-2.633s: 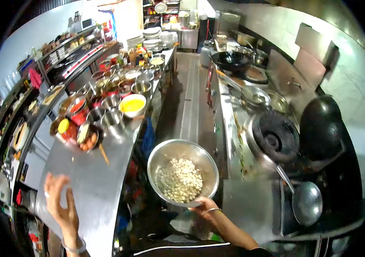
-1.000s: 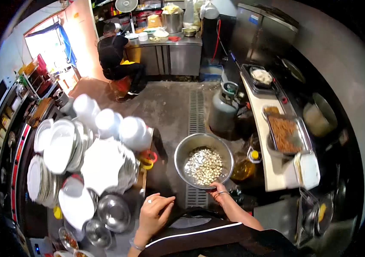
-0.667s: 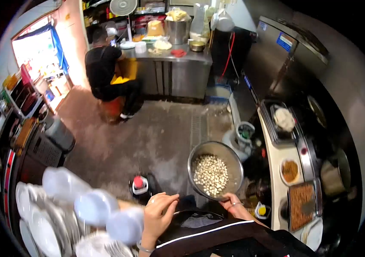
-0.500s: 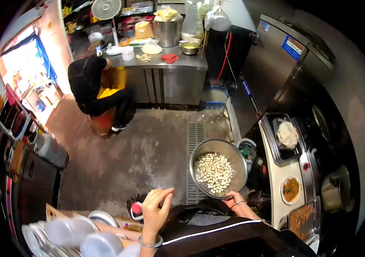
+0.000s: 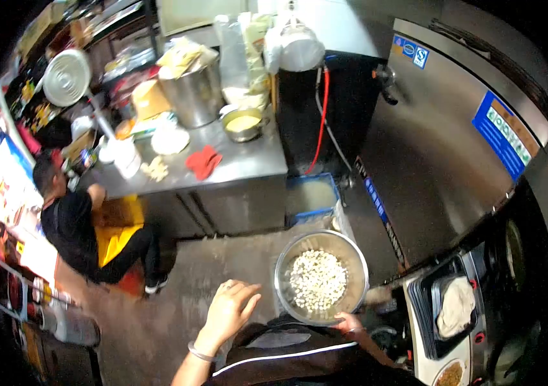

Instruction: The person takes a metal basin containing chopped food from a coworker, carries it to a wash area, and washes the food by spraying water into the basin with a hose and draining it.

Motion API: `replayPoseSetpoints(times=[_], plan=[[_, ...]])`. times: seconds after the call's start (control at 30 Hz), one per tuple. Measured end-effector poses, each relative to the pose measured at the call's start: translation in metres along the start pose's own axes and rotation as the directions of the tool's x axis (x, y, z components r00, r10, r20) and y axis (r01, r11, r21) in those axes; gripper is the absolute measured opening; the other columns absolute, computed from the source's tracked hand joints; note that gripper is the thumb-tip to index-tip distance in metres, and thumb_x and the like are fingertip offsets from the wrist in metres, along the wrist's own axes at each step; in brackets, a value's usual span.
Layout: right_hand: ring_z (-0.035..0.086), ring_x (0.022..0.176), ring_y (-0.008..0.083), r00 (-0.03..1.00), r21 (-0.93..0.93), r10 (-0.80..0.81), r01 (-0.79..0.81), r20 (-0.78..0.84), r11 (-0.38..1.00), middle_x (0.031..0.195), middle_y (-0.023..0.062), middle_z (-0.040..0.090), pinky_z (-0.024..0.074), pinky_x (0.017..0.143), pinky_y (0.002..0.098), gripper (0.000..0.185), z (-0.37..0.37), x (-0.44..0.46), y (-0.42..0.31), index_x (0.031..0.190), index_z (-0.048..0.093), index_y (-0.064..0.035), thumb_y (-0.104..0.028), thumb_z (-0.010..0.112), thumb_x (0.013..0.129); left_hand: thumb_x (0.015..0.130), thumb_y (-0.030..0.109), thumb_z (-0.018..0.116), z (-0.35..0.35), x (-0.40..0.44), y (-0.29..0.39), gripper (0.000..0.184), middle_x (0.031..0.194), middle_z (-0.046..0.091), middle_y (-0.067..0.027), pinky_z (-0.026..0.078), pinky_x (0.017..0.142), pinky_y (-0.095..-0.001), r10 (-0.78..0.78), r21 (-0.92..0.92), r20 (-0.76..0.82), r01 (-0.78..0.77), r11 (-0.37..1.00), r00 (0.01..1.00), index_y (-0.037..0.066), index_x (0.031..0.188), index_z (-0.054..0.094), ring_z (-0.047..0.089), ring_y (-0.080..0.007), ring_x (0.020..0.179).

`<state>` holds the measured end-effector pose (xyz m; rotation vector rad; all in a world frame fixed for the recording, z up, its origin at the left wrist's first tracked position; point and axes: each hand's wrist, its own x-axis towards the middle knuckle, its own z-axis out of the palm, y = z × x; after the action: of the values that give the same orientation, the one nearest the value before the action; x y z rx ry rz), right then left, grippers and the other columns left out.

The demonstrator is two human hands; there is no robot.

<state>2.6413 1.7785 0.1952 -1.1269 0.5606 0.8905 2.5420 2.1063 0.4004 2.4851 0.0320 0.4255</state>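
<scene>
A large round steel bowl (image 5: 355, 273) sits in front of my body, tilted so that its inside faces me. Small pale pieces (image 5: 318, 282), whitish with some darker spots, cover its bottom; their kind is too small to tell. My right hand (image 5: 349, 323) grips the bowl's near rim at the lower right, thumb on the rim and the other fingers hidden beneath. To the left of the bowl, my left hand (image 5: 232, 310) hovers with nothing in it, fingers loosely bent and thumb apart, not touching the bowl.
Ahead stands a steel counter (image 5: 248, 168) with a tall pot (image 5: 190, 96), a small pan (image 5: 243, 124) and a red cloth (image 5: 204, 162). A person (image 5: 71, 219) sits at its left. A steel fridge (image 5: 441, 135) and dark trays (image 5: 425, 309) line the right. A blue-edged basin (image 5: 312, 196) lies beyond the bowl.
The view has moved forward, bringing the counter and seated person closer. My right hand has carried the bowl along. My left hand remains empty beside it, and the stacked containers have left view.
</scene>
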Motion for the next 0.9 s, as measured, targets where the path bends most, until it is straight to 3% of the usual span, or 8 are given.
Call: replayPoseSetpoints(times=[0.07, 0.27, 0.37, 0.63, 0.7, 0.77, 0.83, 0.9], plan=[[0.056, 0.065, 0.0199, 1.000, -0.268, -0.020, 0.021, 0.007, 0.963, 0.078, 0.0099, 0.059, 0.0449, 0.061, 0.0316, 0.026, -0.009, 0.052, -0.021, 0.095, 0.052, 0.0033, -0.015, 0.049, 0.076, 0.075, 0.016, 0.057, -0.006, 0.081, -0.019, 0.024, 0.098, 0.057, -0.0124, 0.037, 0.086, -0.0357, 0.156, 0.027, 0.065, -0.158, 0.987, 0.986, 0.002, 0.095, 0.057, 0.049, -0.0264, 0.098], [0.056, 0.079, 0.0186, 0.899, -0.265, -0.437, 0.426, 0.016, 0.865, 0.085, 0.0100, 0.060, 0.0435, 0.072, 0.0298, 0.019, -0.030, 0.208, -0.022, 0.091, 0.058, -0.0018, -0.009, 0.050, 0.075, 0.078, 0.033, 0.053, 0.017, 0.399, -0.056, 0.058, 0.128, 0.028, -0.0201, 0.018, 0.100, -0.0408, 0.559, 0.124, 0.121, -0.572, 0.811, 0.820, -0.001, 0.121, 0.034, 0.021, -0.0330, 0.123], [0.056, 0.078, 0.0175, 0.867, -0.473, -0.485, 0.380, -0.118, 0.795, 0.083, 0.0104, 0.058, 0.0438, 0.066, 0.0298, 0.019, 0.021, 0.226, -0.059, 0.091, 0.056, -0.0002, -0.010, 0.052, 0.075, 0.077, 0.042, 0.052, 0.055, 0.592, -0.060, 0.069, 0.128, 0.024, -0.0254, 0.018, 0.100, -0.0415, 0.711, 0.233, 0.047, -0.700, 0.675, 0.702, -0.007, 0.121, 0.030, 0.018, -0.0356, 0.123], [0.053, 0.072, 0.0170, 0.841, -0.068, -0.190, 0.181, -0.506, 0.981, 0.080, 0.0085, 0.056, 0.0410, 0.058, 0.0293, 0.022, 0.143, 0.253, -0.132, 0.090, 0.054, -0.0026, -0.013, 0.058, 0.071, 0.076, 0.040, 0.051, 0.197, 0.967, -0.073, 0.076, 0.133, 0.013, -0.0255, 0.012, 0.101, -0.0424, 0.429, 0.475, -0.216, -0.290, 0.831, 0.877, -0.008, 0.125, 0.021, 0.010, -0.0353, 0.125], [0.053, 0.071, 0.0168, 0.819, 0.001, -0.139, 0.168, -0.557, 0.986, 0.079, 0.0080, 0.056, 0.0403, 0.056, 0.0292, 0.023, 0.165, 0.260, -0.136, 0.089, 0.054, -0.0032, -0.013, 0.059, 0.070, 0.075, 0.039, 0.052, 0.206, 0.996, -0.078, 0.074, 0.128, 0.026, -0.0245, 0.018, 0.098, -0.0425, 0.455, 0.595, -0.341, -0.186, 0.782, 0.823, -0.009, 0.124, 0.023, 0.023, -0.0350, 0.120], [0.052, 0.069, 0.0167, 0.797, 0.056, -0.101, 0.167, -0.596, 0.984, 0.079, 0.0076, 0.055, 0.0396, 0.054, 0.0290, 0.024, 0.182, 0.264, -0.134, 0.089, 0.053, -0.0038, -0.014, 0.061, 0.069, 0.075, 0.038, 0.052, 0.214, 1.014, -0.080, 0.061, 0.109, 0.043, -0.0199, 0.030, 0.088, -0.0421, 0.382, 0.433, -0.408, -0.193, 0.881, 0.829, -0.007, 0.113, 0.038, 0.040, -0.0315, 0.102], [0.051, 0.068, 0.0165, 0.778, 0.103, -0.077, 0.179, -0.623, 0.979, 0.078, 0.0071, 0.055, 0.0389, 0.052, 0.0289, 0.025, 0.197, 0.262, -0.120, 0.089, 0.053, -0.0044, -0.015, 0.062, 0.068, 0.078, 0.027, 0.050, 0.216, 1.019, -0.098, 0.023, 0.079, 0.050, -0.0153, 0.039, 0.066, -0.0403, 0.538, 0.382, -0.532, -0.382, 0.842, 0.654, 0.004, 0.074, 0.046, 0.048, -0.0303, 0.076], [0.051, 0.066, 0.0164, 0.761, 0.134, -0.075, 0.210, -0.644, 0.968, 0.077, 0.0066, 0.054, 0.0383, 0.050, 0.0288, 0.027, 0.209, 0.261, -0.100, 0.089, 0.052, -0.0050, -0.016, 0.064, 0.067, 0.079, 0.018, 0.049, 0.216, 1.006, -0.119, 0.017, 0.073, 0.050, -0.0163, 0.040, 0.066, -0.0398, 0.714, 0.333, -0.438, -0.639, 0.693, 0.546, 0.003, 0.072, 0.047, 0.048, -0.0316, 0.073]])
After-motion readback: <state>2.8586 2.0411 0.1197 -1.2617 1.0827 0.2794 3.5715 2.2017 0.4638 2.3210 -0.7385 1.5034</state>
